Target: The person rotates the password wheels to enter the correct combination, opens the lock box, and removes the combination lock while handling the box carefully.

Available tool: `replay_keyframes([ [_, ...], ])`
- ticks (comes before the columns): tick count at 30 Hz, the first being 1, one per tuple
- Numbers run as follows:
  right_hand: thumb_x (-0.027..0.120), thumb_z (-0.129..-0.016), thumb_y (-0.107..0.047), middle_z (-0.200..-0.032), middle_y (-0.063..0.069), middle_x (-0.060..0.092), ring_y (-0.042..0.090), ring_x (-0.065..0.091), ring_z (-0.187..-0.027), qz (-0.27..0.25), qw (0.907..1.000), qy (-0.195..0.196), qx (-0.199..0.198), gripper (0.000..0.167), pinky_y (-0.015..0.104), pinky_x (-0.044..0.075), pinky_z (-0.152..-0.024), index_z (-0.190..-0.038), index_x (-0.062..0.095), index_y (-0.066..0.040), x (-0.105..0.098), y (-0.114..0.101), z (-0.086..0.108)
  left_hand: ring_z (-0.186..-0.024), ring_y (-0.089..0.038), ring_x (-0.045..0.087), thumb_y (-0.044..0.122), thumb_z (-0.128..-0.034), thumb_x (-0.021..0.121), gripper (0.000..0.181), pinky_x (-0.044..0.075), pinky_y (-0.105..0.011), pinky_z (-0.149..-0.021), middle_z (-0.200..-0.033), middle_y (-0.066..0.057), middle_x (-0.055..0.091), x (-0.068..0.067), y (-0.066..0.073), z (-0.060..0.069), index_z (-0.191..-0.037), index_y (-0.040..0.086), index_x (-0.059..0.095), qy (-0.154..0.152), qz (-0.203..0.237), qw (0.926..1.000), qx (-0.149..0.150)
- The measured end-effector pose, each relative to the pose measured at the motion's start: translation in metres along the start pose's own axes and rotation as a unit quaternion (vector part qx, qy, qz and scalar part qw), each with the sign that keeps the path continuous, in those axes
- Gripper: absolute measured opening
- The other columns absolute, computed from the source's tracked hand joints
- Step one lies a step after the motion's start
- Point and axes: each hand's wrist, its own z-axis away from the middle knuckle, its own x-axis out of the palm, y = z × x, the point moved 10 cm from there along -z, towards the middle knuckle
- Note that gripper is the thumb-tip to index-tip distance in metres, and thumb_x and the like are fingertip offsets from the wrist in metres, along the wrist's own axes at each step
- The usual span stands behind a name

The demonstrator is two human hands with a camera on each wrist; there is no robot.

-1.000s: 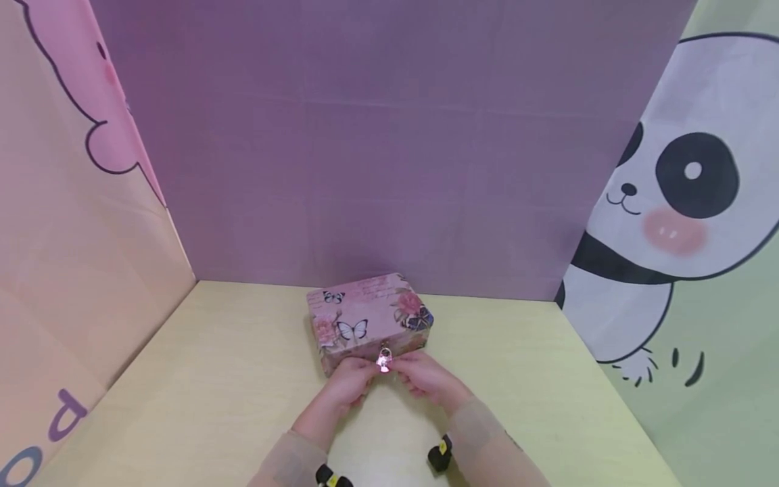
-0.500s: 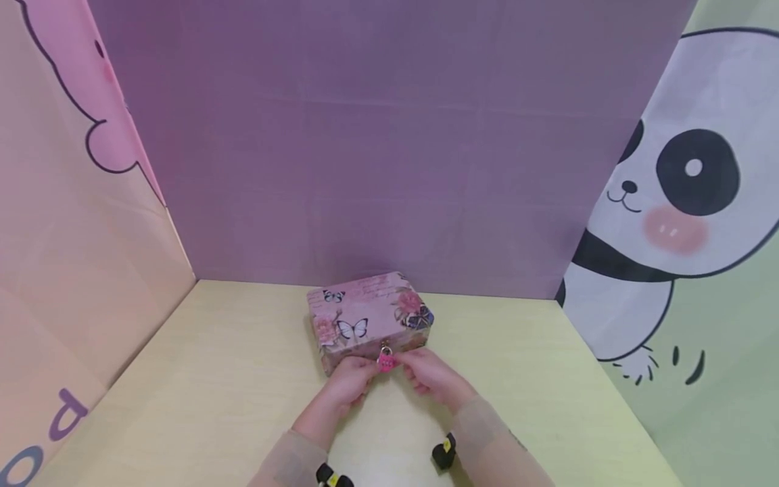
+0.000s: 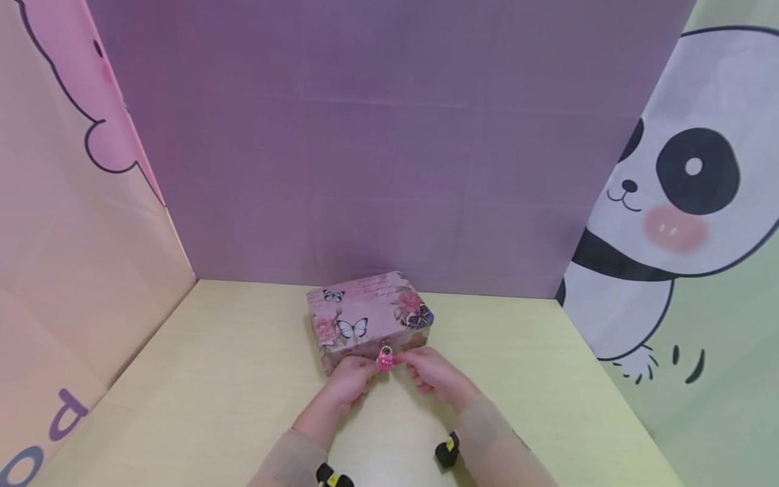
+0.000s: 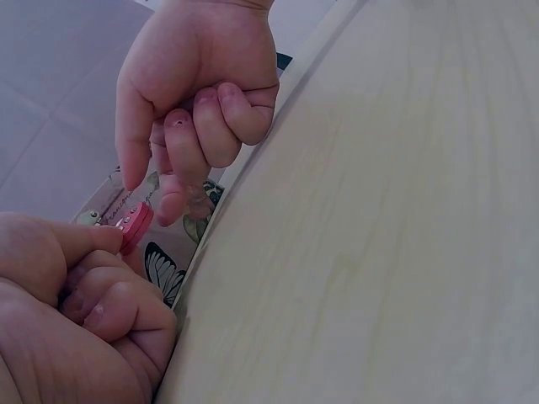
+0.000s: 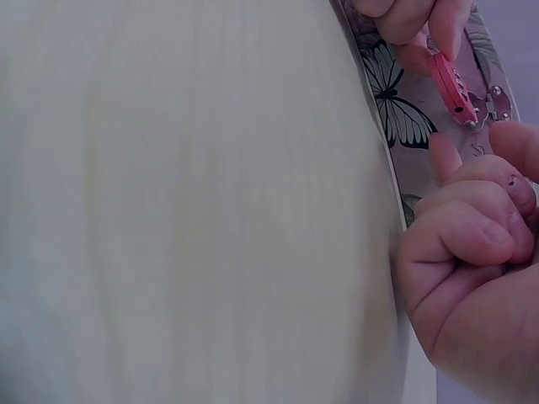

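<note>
A pink flowered box point(image 3: 365, 308) with printed butterflies stands at an angle on the table. From the clasp at its front hangs a small pink padlock point(image 3: 386, 360), its metal shackle upright. My left hand point(image 3: 351, 379) pinches the padlock's body between thumb and index finger; the other fingers are curled in. Just to the right is my right hand point(image 3: 435, 373), its thumb and index finger extended and parted close to the padlock. In the left wrist view a narrow gap shows between the right fingertips and the padlock point(image 4: 135, 225). Its remaining fingers are curled.
The pale wooden table point(image 3: 243, 379) spreads around the box. A purple cloth backdrop point(image 3: 389, 149) rises behind. Printed side panels stand left and right, the right one with a panda point(image 3: 694, 196). Dark straps with yellow marks sit at both wrists.
My right hand has drawn slightly right, away from the padlock. The padlock's face, bright with glare earlier, now shows pink. My left hand and the box have stayed put.
</note>
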Motion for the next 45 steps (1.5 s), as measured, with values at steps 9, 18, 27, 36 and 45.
replay_keyframes([
  [9, 0.064, -0.099, -0.028, -0.062, -0.006, 0.038, 0.009, 0.029, -0.05, 0.025, 0.9994, -0.014, -0.019, 0.032, 0.022, 0.027, -0.046, -0.116, 0.067, -0.001, 0.001, -0.002, 0.0, -0.044, -0.006, 0.032, 0.017, -0.1009, 0.059, 0.027, 0.027, -0.022, -0.04, -0.058, 0.008, 0.038, 0.001, -0.002, -0.003, -0.104, -0.009, 0.067, -0.004, 0.014, 0.9999, -0.003],
  [18, 0.072, -0.095, -0.026, -0.059, -0.007, 0.037, 0.008, 0.029, -0.049, 0.028, 0.999, -0.021, -0.029, 0.029, 0.022, 0.027, -0.044, -0.112, 0.07, -0.004, 0.011, -0.006, -0.002, -0.044, -0.007, 0.031, 0.018, -0.1013, 0.059, 0.028, 0.027, -0.023, -0.04, -0.057, 0.007, 0.037, 0.001, -0.001, -0.002, -0.102, -0.009, 0.067, -0.005, 0.012, 0.9999, -0.006],
  [27, 0.064, -0.099, -0.023, -0.064, -0.006, 0.04, 0.007, 0.03, -0.05, 0.006, 0.9995, -0.018, -0.025, 0.025, 0.021, 0.027, -0.045, -0.112, 0.067, -0.003, 0.016, -0.004, -0.003, -0.044, -0.007, 0.032, 0.02, -0.0989, 0.063, 0.029, 0.027, -0.023, -0.04, -0.056, 0.008, 0.038, 0.0, -0.001, -0.002, -0.103, -0.008, 0.07, 0.0, 0.007, 1.0, -0.007],
  [36, 0.062, -0.1, -0.02, -0.066, -0.005, 0.042, 0.008, 0.03, -0.05, -0.011, 0.9995, -0.022, -0.021, 0.017, 0.021, 0.026, -0.045, -0.106, 0.065, -0.005, 0.019, -0.004, -0.001, -0.044, -0.007, 0.032, 0.018, -0.0989, 0.062, 0.027, 0.027, -0.022, -0.04, -0.056, 0.008, 0.038, 0.001, 0.0, -0.002, -0.102, -0.007, 0.071, -0.001, 0.006, 1.0, -0.003],
  [45, 0.061, -0.101, -0.02, -0.069, -0.004, 0.043, 0.007, 0.031, -0.052, -0.015, 0.9994, -0.023, -0.02, 0.017, 0.02, 0.026, -0.046, -0.108, 0.064, -0.005, 0.019, -0.002, -0.002, -0.044, -0.007, 0.032, 0.017, -0.0995, 0.061, 0.028, 0.027, -0.022, -0.04, -0.057, 0.008, 0.039, 0.001, -0.001, -0.001, -0.104, -0.008, 0.07, -0.007, 0.008, 0.9999, -0.003],
])
